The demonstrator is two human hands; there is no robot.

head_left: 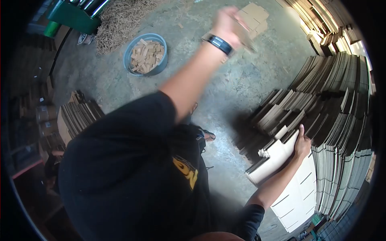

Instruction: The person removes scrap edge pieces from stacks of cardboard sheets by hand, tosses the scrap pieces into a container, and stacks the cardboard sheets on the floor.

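My left hand (230, 25), with a dark band on its wrist, is raised over the floor and smeared by motion. Its fingers look closed around a thin, flat, brownish thing (245, 37) too blurred to make out. Behind it, a flat die-cut cardboard piece (254, 17) is on the floor. At the right, my right hand (302, 145) grips the edge of pale slotted cardboard sheets (295, 193), thumb stretched along the edge and the other fingers partly hidden. These sheets lean beside a large stack of cardboard (341, 132).
A blue-grey tub (126, 60) holds small cardboard pieces. Beyond it lies a heap of cardboard scraps (120, 24) near a green machine (74, 18). More stacked cardboard (78, 118) stands at the left. My sandalled foot (209, 135) is on the concrete floor (201, 80).
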